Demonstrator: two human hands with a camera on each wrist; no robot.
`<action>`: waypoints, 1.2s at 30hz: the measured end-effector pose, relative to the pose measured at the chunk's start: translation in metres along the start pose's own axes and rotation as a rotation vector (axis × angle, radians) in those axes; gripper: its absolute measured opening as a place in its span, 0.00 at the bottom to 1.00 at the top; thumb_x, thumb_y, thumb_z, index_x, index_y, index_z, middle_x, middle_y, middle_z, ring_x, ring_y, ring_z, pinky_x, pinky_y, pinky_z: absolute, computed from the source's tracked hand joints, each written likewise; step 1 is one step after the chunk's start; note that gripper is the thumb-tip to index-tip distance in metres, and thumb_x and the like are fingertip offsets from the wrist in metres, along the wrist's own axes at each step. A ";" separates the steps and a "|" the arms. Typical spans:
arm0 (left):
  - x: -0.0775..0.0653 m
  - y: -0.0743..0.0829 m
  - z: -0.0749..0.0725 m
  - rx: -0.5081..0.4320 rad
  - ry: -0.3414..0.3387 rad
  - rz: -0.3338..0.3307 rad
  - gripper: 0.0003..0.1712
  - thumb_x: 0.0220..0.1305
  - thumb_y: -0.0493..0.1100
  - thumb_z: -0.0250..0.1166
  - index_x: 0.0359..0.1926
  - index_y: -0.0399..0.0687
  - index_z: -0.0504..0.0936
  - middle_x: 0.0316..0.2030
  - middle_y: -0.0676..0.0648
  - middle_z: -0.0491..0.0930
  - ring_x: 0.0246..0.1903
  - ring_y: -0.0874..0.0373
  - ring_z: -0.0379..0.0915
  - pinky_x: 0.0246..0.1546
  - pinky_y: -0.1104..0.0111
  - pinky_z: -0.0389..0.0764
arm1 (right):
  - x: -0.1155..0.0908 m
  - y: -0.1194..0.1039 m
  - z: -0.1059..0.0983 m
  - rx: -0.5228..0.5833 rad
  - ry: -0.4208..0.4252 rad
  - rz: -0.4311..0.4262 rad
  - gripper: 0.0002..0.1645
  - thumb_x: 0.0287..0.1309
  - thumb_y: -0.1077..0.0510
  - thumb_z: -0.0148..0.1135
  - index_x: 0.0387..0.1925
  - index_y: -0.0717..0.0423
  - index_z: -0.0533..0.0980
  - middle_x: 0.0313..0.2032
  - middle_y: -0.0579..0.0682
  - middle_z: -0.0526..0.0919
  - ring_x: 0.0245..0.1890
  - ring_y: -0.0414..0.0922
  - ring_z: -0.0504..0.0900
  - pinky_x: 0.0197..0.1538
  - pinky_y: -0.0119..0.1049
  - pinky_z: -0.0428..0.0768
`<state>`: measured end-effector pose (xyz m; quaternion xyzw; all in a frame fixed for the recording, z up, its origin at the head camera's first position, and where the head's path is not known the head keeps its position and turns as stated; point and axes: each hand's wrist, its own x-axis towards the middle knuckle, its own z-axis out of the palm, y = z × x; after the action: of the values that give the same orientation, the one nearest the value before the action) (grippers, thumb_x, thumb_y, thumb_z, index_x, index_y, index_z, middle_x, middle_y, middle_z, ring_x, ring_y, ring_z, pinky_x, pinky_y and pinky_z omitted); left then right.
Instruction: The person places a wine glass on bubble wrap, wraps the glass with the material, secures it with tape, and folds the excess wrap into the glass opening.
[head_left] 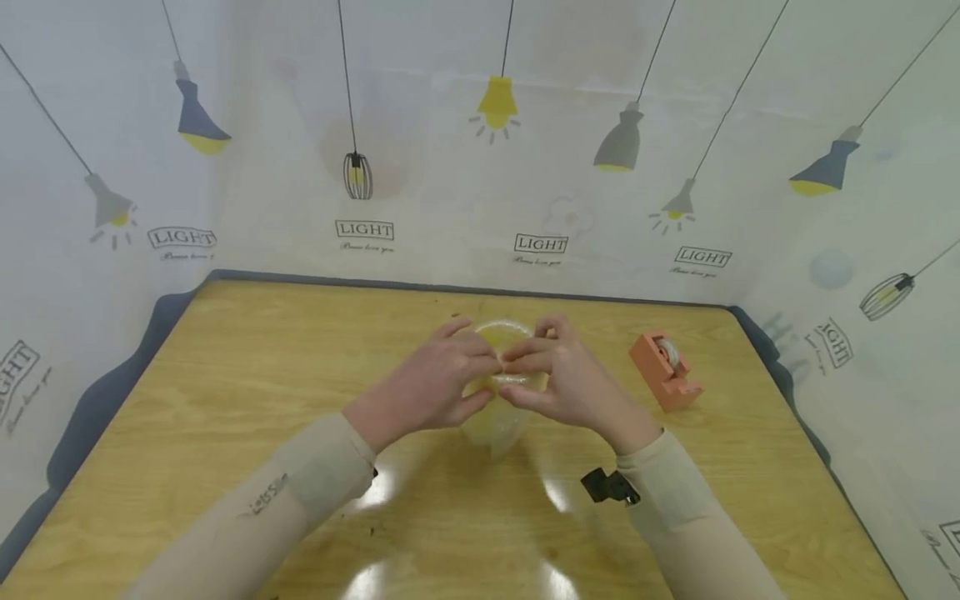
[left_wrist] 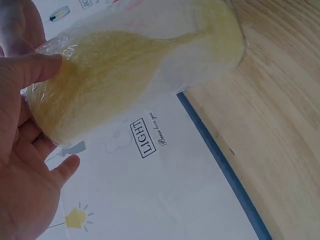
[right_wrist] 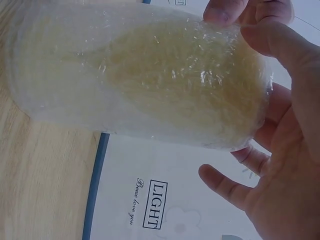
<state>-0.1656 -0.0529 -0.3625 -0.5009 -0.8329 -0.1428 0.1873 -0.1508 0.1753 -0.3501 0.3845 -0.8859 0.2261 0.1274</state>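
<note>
A yellow-tinted stemmed glass [left_wrist: 100,75], wrapped in clear bubble wrap [right_wrist: 150,120], stands upright on the table between my hands. Its bowl is at the top, narrowing to a stem and a wide foot. My left hand [head_left: 442,375] pinches the wrap at the top rim, thumb on the near side and fingers over the far side. From the other side my right hand [head_left: 573,383] pinches the same rim, its thumb and index finger close to the left fingertips. In the right wrist view, the little finger stretches out away from the wrap.
A coral tape dispenser [head_left: 663,375] with a roll of tape [head_left: 667,352] stands on the wooden table [head_left: 247,367], right of my right hand. Lamp-printed white sheeting [head_left: 435,200] rises behind the table and along both sides, with a dark blue border at the table's edge.
</note>
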 end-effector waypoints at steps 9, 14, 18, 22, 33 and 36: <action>-0.004 -0.005 0.003 -0.045 0.051 -0.017 0.18 0.57 0.42 0.78 0.49 0.44 0.87 0.47 0.48 0.86 0.52 0.53 0.81 0.74 0.50 0.67 | -0.001 0.005 0.002 -0.011 0.026 -0.041 0.21 0.58 0.50 0.76 0.47 0.60 0.88 0.50 0.54 0.89 0.54 0.55 0.72 0.52 0.52 0.79; -0.006 -0.008 0.006 -0.077 0.124 0.004 0.21 0.53 0.40 0.81 0.48 0.43 0.86 0.46 0.47 0.85 0.51 0.52 0.80 0.70 0.49 0.71 | -0.005 0.007 0.003 -0.001 0.068 -0.068 0.23 0.55 0.49 0.78 0.48 0.58 0.87 0.53 0.54 0.87 0.56 0.55 0.71 0.55 0.52 0.79; -0.007 -0.008 0.006 -0.085 0.151 0.019 0.22 0.51 0.40 0.82 0.47 0.42 0.86 0.46 0.47 0.84 0.50 0.51 0.79 0.68 0.49 0.73 | -0.007 0.009 0.004 -0.006 0.115 -0.102 0.23 0.54 0.47 0.79 0.47 0.58 0.87 0.53 0.54 0.87 0.56 0.57 0.73 0.56 0.53 0.78; -0.008 -0.009 0.004 -0.088 0.149 0.031 0.24 0.50 0.41 0.84 0.48 0.42 0.86 0.47 0.46 0.83 0.51 0.51 0.78 0.68 0.51 0.73 | -0.010 0.011 0.005 -0.013 0.158 -0.129 0.26 0.58 0.41 0.75 0.45 0.59 0.87 0.54 0.55 0.87 0.56 0.57 0.73 0.57 0.55 0.77; -0.020 -0.016 -0.011 -0.085 0.210 0.045 0.34 0.51 0.48 0.83 0.57 0.40 0.82 0.54 0.42 0.81 0.58 0.45 0.76 0.65 0.49 0.76 | -0.017 0.014 0.003 0.036 0.201 -0.148 0.34 0.66 0.34 0.63 0.51 0.60 0.85 0.58 0.57 0.85 0.60 0.60 0.73 0.61 0.58 0.76; -0.027 -0.022 -0.018 -0.078 0.231 0.025 0.35 0.54 0.49 0.81 0.60 0.39 0.80 0.57 0.41 0.80 0.60 0.43 0.75 0.65 0.48 0.75 | -0.019 0.015 0.001 0.050 0.222 -0.144 0.35 0.68 0.33 0.61 0.53 0.60 0.84 0.58 0.57 0.84 0.60 0.58 0.74 0.61 0.57 0.76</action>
<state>-0.1705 -0.0914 -0.3596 -0.4983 -0.7932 -0.2297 0.2642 -0.1486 0.1956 -0.3630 0.4227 -0.8305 0.2796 0.2311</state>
